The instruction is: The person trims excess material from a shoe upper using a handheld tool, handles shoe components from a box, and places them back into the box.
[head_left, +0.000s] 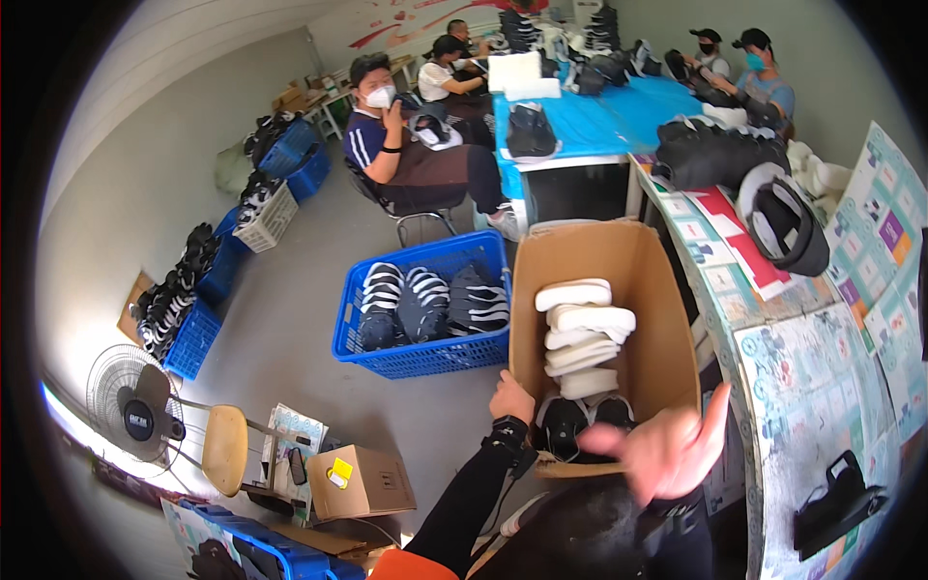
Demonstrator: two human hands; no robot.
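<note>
At lower centre of the frame the left hand (pixel 510 396) grips the near left edge of the tall cardboard box (pixel 667 319), fingers curled over the rim, seemingly steadying it. The right hand (pixel 667 449), blurred at the box's near right corner, is spread open with thumb and fingers apart and holds nothing. The step in hand looks like sorting through or loading the box; a next move would call for the free hand to reach down into it while the other keeps the rim firm. Inside, white insoles (pixel 583 333) lie stacked against the far wall, and dark shoe parts (pixel 570 420) sit at the near bottom. Left of the box, a blue crate (pixel 425 360) on the floor holds black-and-white striped slippers (pixel 425 300). More blue crates (pixel 198 333) of dark footwear line the wall at left. At right, a dark cap-like piece (pixel 788 227) rests on the patterned tabletop (pixel 802 387). Other people sit working at a blue table (pixel 619 111) at the top.
</note>
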